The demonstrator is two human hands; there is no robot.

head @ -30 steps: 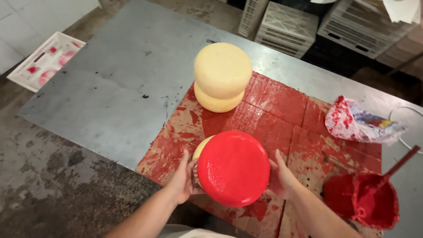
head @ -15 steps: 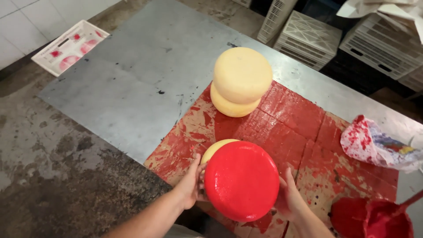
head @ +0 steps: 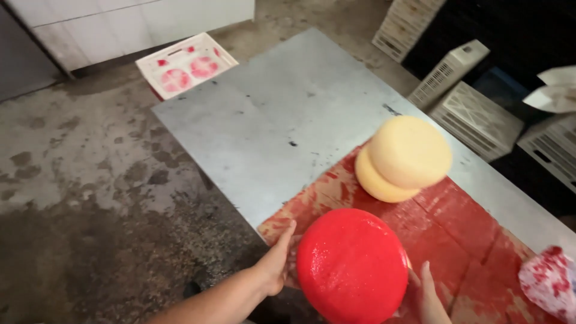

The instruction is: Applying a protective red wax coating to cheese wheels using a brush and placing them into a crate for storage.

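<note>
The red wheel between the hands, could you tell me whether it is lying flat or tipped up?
Tipped up. The red wheel shows its round coated face to the camera, with the left hand and right hand at its sides.

The red wheel [head: 353, 268] hides most of what lies under it: only a thin pale sliver shows at its right rim, too little to tell what it is. The wheel's near edge is cut off by the bottom of the picture. The left hand [head: 277, 260] has its fingertips tucked behind the wheel's left side; the right hand [head: 425, 295] is cut off at the wrist by the bottom edge. The lower yellow wheel [head: 378, 180] is largely covered by the upper yellow wheel [head: 410, 152]. At the near right, a red-smeared bag [head: 549, 286] runs out of view, blurred. The crates [head: 474, 114] at the far right fade into shadow
</note>
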